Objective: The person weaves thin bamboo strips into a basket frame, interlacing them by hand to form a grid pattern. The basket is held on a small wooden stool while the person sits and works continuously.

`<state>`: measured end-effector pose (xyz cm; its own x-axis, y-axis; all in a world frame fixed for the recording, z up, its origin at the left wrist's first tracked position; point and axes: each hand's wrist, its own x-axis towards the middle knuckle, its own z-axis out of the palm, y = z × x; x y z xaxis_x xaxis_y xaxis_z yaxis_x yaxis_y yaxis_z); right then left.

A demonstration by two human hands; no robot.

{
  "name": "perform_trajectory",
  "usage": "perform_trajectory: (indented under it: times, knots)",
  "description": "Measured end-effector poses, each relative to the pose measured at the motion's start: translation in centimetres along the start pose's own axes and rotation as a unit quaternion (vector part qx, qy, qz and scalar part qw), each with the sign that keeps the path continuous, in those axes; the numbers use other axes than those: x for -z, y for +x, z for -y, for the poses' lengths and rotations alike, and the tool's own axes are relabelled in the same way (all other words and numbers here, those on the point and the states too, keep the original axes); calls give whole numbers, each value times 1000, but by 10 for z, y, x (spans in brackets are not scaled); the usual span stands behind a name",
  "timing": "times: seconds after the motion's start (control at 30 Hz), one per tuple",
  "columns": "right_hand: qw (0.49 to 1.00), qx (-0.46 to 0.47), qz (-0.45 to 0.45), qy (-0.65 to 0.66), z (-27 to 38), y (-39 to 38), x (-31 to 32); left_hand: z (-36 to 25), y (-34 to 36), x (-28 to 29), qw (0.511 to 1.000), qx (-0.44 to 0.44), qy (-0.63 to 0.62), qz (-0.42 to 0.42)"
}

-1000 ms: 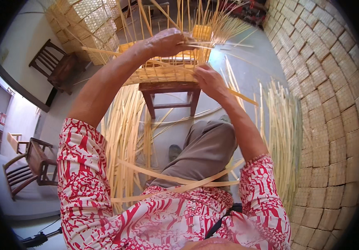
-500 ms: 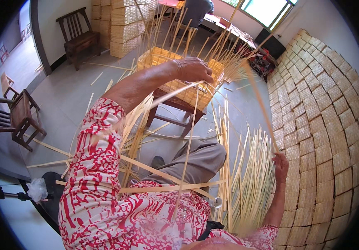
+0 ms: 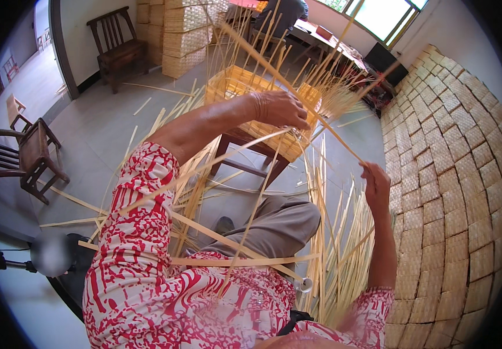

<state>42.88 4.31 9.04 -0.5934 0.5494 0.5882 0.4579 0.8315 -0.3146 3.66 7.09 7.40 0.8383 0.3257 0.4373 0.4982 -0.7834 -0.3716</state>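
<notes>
A partly woven yellow basket [image 3: 225, 81] with long upright strips sits on a dark wooden stool [image 3: 218, 163]. My left hand [image 3: 283, 111] is at the basket's front right top, fingers curled round strips at the weave; what exactly they grip is partly hidden. Off to the right, my right hand [image 3: 373, 175] pinches a long flat bamboo strip [image 3: 344, 143], which slants up leftward over the basket. Loose strips [image 3: 245, 262] lie across my lap, and other thin strips trail from the basket toward me.
Bundled strips [image 3: 344, 244] lie on the floor [image 3: 82, 145]. Stacked woven pieces [image 3: 437, 174] line the right side. Wooden chairs [image 3: 41, 152] stand left, near a doorway. Behind are basket stacks [image 3: 184, 35], a seated person [image 3: 278, 17] and a cluttered table [image 3: 332, 41].
My right hand has left the basket, swung out rightward, and since risen with the strip, which now slants up over the basket. My left hand stays at the basket, shifted rightward in view.
</notes>
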Motion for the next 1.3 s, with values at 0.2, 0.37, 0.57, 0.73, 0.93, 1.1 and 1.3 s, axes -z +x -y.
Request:
perform_trajectory:
  times: [0.2, 0.37, 0.57, 0.73, 0.93, 1.1, 1.3]
  knots:
    - [998, 69, 3, -6, -6, 69, -39, -14, 3, 5, 999, 20, 17, 18]
    - [988, -32, 52, -139, -27, 89, -67, -12, -5, -3, 999, 35, 3, -9]
    - [975, -134, 94, -147, -78, 66, -115, 40, -4, -1, 959, 252, -56, -118]
    - [978, -167, 104, -69, -95, 50, -129, 107, -43, 50, 883, 333, -54, -326]
    - [972, -206, 112, 3, -97, 47, -138, 78, -109, 77, 726, 469, -238, -443]
    - [978, -175, 116, -12, -75, 57, -129, 86, -195, -24, 740, 521, -264, -334]
    - [981, -137, 134, -26, -63, 61, -120, 78, -226, -83, 723, 563, -182, -357]
